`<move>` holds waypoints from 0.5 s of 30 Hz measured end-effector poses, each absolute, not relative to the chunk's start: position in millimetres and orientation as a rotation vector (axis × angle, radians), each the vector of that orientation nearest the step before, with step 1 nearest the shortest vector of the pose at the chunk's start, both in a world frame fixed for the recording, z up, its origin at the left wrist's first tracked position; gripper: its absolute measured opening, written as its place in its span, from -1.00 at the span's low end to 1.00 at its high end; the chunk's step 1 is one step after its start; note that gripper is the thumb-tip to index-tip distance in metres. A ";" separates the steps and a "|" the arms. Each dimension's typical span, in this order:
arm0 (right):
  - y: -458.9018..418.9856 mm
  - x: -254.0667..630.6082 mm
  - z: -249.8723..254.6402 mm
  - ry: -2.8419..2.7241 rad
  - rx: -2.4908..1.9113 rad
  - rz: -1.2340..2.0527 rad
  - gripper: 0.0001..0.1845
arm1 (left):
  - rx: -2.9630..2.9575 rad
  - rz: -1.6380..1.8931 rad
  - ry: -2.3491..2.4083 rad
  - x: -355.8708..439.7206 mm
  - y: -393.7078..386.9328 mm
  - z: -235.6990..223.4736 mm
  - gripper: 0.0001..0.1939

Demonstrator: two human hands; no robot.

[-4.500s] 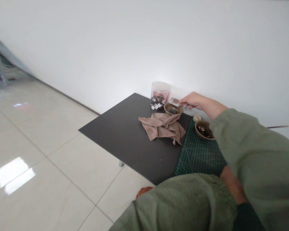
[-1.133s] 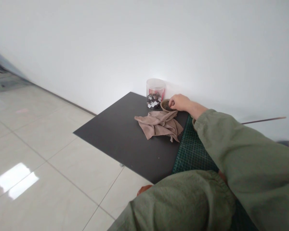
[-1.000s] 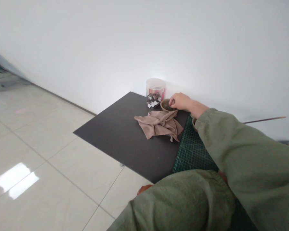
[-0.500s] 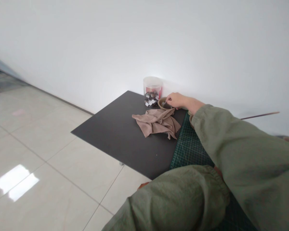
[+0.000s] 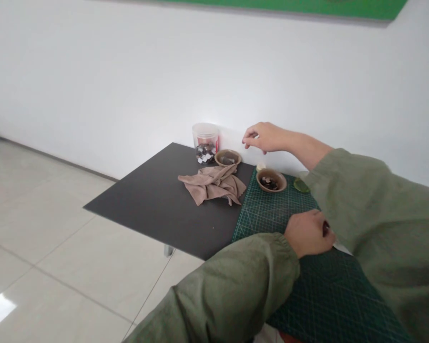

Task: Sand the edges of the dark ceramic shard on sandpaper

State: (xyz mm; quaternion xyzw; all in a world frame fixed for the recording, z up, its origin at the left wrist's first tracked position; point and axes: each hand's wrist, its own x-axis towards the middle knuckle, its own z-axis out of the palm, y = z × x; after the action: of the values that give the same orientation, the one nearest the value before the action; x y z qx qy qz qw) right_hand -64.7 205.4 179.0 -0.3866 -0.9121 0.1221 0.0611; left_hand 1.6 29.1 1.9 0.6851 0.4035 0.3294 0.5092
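My right hand (image 5: 268,137) is in the air in front of the wall, with thumb and fingers pinched together. Anything between its fingertips is too small to make out. Below and to its left is a brown bowl (image 5: 219,160) with greyish pieces inside. A second brown bowl (image 5: 280,183), holding dark bits, stands on the green cutting mat (image 5: 271,209). Low over the mat, my left hand (image 5: 305,233) is closed around a small dark, shiny thing (image 5: 325,228) that its fingers mostly hide. A white edge shows beside it, partly behind the right sleeve.
A crumpled brown cloth (image 5: 210,183) lies on the dark tabletop (image 5: 146,205). Behind it is a clear plastic tub (image 5: 206,131) with dark and white pieces. A green round item (image 5: 301,185) sits near the right sleeve. The white wall (image 5: 128,85) borders the table.
My right hand has lifted out of the bowl beside the tub and moved right. The view has shifted, so my left hand and the second bowl now show.
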 end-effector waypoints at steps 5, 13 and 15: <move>122.3 65.3 242.4 -2.708 -1.045 0.328 -0.66 | 2.028 0.860 1.088 4.4 33.5 -7.0 -0.67; -45.8 356.6 243.1 -2.159 -1.564 0.245 -0.59 | 2.315 0.947 1.085 1.0 39.1 -10.6 -0.87; -78.6 427.2 207.9 -1.978 -1.657 0.296 -0.60 | 2.395 0.944 1.085 5.0 35.7 -2.8 -0.85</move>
State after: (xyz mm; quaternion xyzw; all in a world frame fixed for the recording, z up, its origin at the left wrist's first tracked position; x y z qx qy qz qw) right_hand 427.2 -78.6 207.9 -0.6146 -0.7335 0.1098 0.2687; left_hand 5.0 35.7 -2.8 0.8444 0.3823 0.3329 0.1731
